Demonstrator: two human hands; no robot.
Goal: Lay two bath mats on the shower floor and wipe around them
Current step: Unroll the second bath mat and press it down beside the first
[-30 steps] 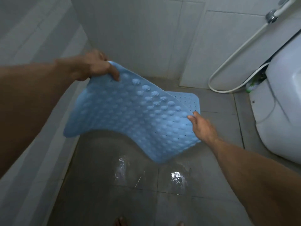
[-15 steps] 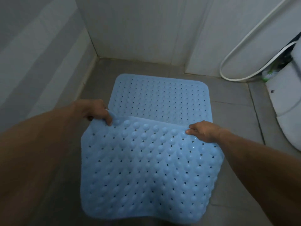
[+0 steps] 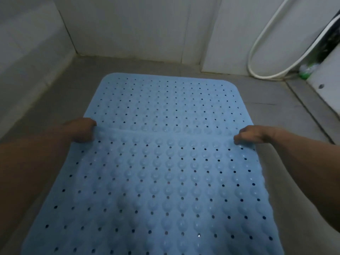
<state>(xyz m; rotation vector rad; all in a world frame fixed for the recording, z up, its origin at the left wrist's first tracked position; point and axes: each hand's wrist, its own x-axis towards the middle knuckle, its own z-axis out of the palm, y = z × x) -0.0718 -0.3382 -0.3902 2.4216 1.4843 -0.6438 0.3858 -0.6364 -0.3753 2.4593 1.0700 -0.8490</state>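
Observation:
Two light-blue rubber bath mats with bumps and small holes lie in line on the grey tiled shower floor (image 3: 55, 107). The far mat (image 3: 165, 100) rests flat near the back wall. The near mat (image 3: 161, 190) fills the lower frame, and its far edge overlaps the near edge of the far mat. My left hand (image 3: 82, 129) pinches the near mat's far-left corner. My right hand (image 3: 252, 134) grips its far-right corner. Both corners sit low, close to the floor.
White tiled walls close the shower at the left and back. A white hose (image 3: 257, 57) loops down the right wall. A white toilet base (image 3: 327, 80) stands at the right, with a green brush (image 3: 306, 70) beside it.
The near mat came down from mid-air to the floor and spread out. My hands moved apart to its far corners, and my view dropped closer to the mats.

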